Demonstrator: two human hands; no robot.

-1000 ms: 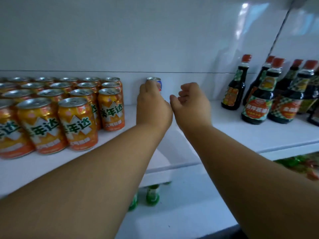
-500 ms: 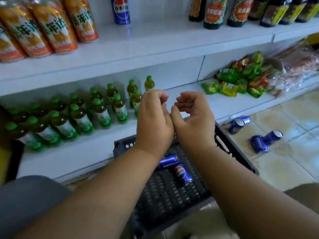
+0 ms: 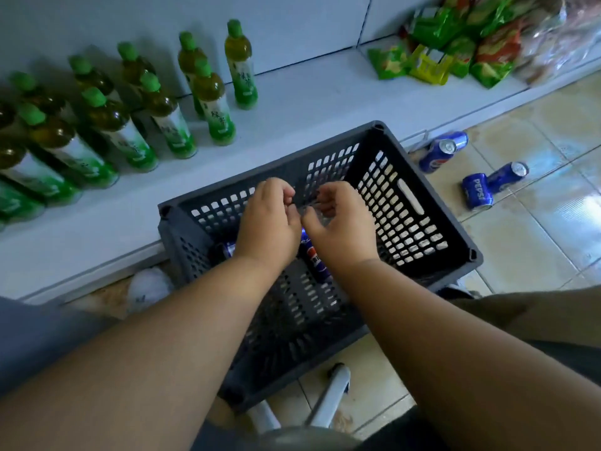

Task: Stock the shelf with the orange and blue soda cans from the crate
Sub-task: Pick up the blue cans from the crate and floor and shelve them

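A dark grey slotted crate (image 3: 406, 203) stands on the floor against the bottom shelf. Two blue soda cans lie on its bottom: one (image 3: 313, 258) shows between my wrists, the other (image 3: 227, 249) peeks out left of my left wrist. My left hand (image 3: 268, 222) and my right hand (image 3: 341, 226) hover side by side over the crate, above the cans. Their fingers are loosely curled and hold nothing. The upper shelf with the orange cans is out of view.
Several blue cans lie on the tiled floor right of the crate (image 3: 444, 151), (image 3: 478, 192). Green tea bottles (image 3: 214, 102) stand on the white bottom shelf (image 3: 309, 102); snack bags (image 3: 455, 43) lie further right. A white stool leg (image 3: 331, 388) shows under the crate.
The view has swung down from the upper shelf, where a blue can stood, to the crate. Both hands came down together and now hang inside the crate's mouth, still empty.
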